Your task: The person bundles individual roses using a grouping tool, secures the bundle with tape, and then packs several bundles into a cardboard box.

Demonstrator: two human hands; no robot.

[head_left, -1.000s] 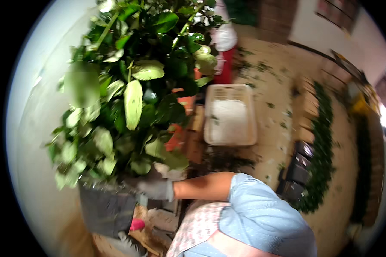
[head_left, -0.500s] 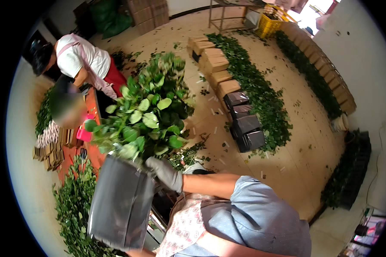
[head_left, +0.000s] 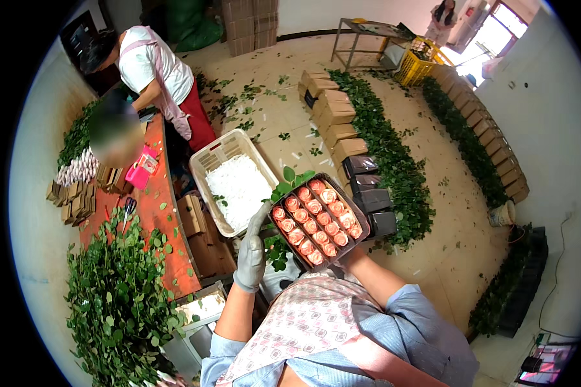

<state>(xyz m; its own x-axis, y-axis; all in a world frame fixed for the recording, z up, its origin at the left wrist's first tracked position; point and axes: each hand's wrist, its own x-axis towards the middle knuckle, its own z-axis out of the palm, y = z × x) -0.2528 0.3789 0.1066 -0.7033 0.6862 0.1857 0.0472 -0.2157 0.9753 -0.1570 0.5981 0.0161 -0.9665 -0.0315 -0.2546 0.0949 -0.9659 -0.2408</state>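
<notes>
Before my chest is a bunch of coral-pink roses (head_left: 316, 220), its heads in rows facing up inside a dark wrapper (head_left: 361, 222). Green leaves (head_left: 289, 183) stick out past its far left side. My left hand (head_left: 251, 255), in a grey glove, lies along the left side of the bunch, fingers stretched upward; whether it bears any weight is unclear. My right forearm (head_left: 374, 277) runs behind the near right corner of the wrapper, where my right hand is hidden.
A white crate (head_left: 197, 158) of white pieces stands ahead, left of the bunch. Cut stems (head_left: 119, 303) and scissors (head_left: 129, 209) lie on the red table (head_left: 174, 264). A co-worker (head_left: 164, 84) bends over its far end. Rows of wrapped bunches (head_left: 384, 187) stand on the floor at right.
The bunch has moved right and tipped, so its rose heads now face up instead of its leaves and wrapper side. My right gloved hand has gone behind it; my left has come up alongside.
</notes>
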